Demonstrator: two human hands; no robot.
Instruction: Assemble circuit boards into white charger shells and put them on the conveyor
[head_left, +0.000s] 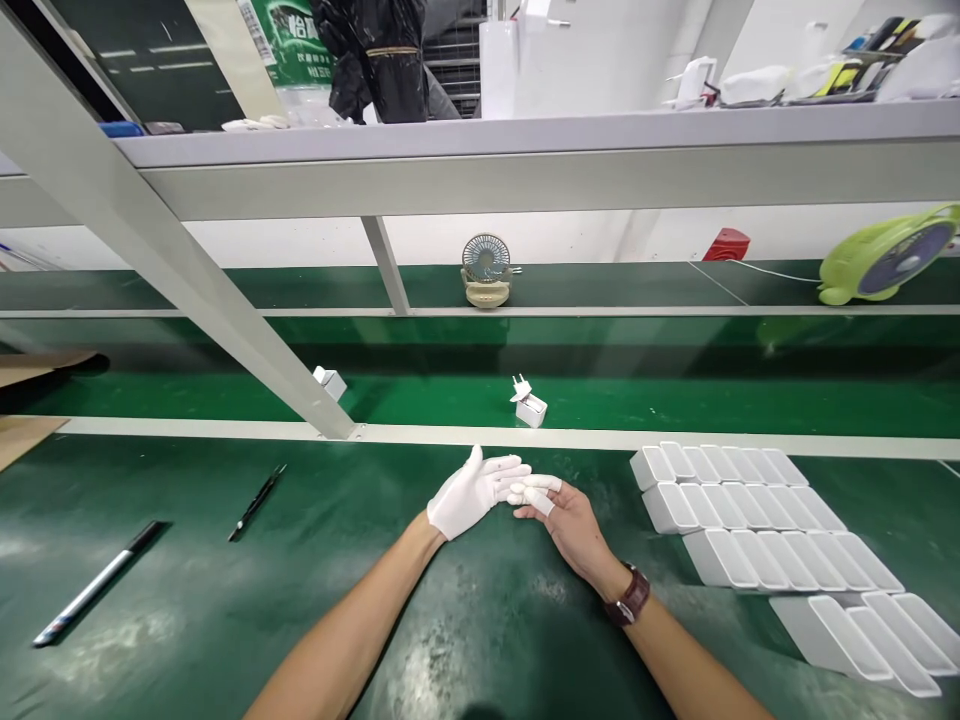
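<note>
White glove (456,508): on the left hand, mid table (322,610), just short of the rail (570,437); cuff ends at the wrist
Left hand (480,490): open, palm up, thumb out, nothing visible gripped; probably turned up so the other hand can get at the fingertips
Right hand (576,532): thumb and fingers drawn together at the glove's fingertips; pinching or only touching, cannot tell; no full glove, just white finger covers (539,501), maybe to keep touch clean while leaving the palm free
Watch (634,597): dark strap, right wrist, well apart from the fingertips
White trays (750,515): rows to the right, set side by side, nearest row looser; likely lined up for easy reach
Pen (256,505): left of the hands, lying slantwise
Marker (101,585): farther left, flat; both seem parked out of the forearms' way
White plug (530,408): past the rail on the green strip (645,405), prongs up
White block (330,383): same strip, partly behind the slanted post (240,340)
Fans: small beige fan (486,265) and green fan (885,255) on the back ledge (600,285), probably there for cooling
</note>
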